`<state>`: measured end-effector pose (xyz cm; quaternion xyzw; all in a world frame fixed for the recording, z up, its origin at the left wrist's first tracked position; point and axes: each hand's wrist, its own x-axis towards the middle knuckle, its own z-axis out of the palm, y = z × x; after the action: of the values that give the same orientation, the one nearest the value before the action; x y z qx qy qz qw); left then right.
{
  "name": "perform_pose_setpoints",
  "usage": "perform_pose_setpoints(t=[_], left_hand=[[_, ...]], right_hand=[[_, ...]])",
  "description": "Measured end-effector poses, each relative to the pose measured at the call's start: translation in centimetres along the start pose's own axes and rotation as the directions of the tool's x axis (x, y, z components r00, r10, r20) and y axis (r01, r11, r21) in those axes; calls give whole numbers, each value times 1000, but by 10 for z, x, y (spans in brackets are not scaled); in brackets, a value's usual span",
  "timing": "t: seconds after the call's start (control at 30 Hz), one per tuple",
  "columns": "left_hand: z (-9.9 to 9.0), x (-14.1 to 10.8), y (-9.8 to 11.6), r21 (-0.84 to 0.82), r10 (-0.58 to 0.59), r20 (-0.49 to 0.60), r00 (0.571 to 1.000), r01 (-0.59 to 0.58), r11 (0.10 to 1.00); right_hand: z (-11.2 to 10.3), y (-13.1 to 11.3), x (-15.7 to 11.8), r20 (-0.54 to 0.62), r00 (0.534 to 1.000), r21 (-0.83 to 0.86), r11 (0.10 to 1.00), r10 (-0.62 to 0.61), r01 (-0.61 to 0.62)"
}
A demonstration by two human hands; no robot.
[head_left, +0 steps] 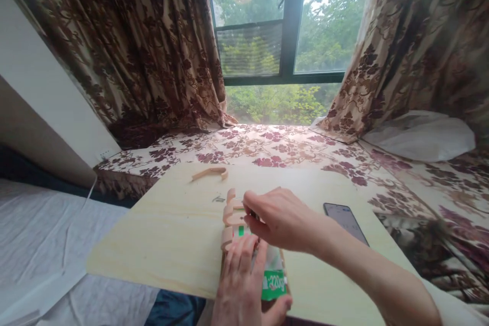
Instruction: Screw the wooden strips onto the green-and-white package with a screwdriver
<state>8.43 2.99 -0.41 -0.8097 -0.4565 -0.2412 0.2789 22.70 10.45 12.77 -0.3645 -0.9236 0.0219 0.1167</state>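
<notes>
A flat box (274, 285) with a green and white label reading "220g" lies near the table's front edge. My left hand (240, 277) rests on it, fingers stretched out flat over the top and thumb at its near right corner. Curved light-wood pieces (228, 214) stand along the box's far left side. Over the far end of the box, my right hand (277, 216) is closed in a pinch. Something small and dark shows at its fingertips, too hidden to name. My hands cover much of the box.
A bent wooden strip (210, 172) lies on the pale table (160, 234) at the far left. A phone (346, 221) lies to the right of my right hand. Beyond are a floral-covered window seat (263, 147), curtains (164, 35) and a white plastic bag (420, 135).
</notes>
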Motion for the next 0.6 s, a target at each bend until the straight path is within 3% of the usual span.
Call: perform_pose_setpoints(t=[0.13,0.43,0.6], left_hand=[[-1,1,-4,-57,6,47,999,-3,998],[13,-9,-11,-196,-17,74,997,31,980],[13,-3,-16,-201,32,58,998,-20,979]], right_hand=[[-16,13,-3,167,986,127,992,-18,-4],[10,13,-3,106,976,91,975,192,-202],[0,7,-5,131,988,182,978,83,-106]])
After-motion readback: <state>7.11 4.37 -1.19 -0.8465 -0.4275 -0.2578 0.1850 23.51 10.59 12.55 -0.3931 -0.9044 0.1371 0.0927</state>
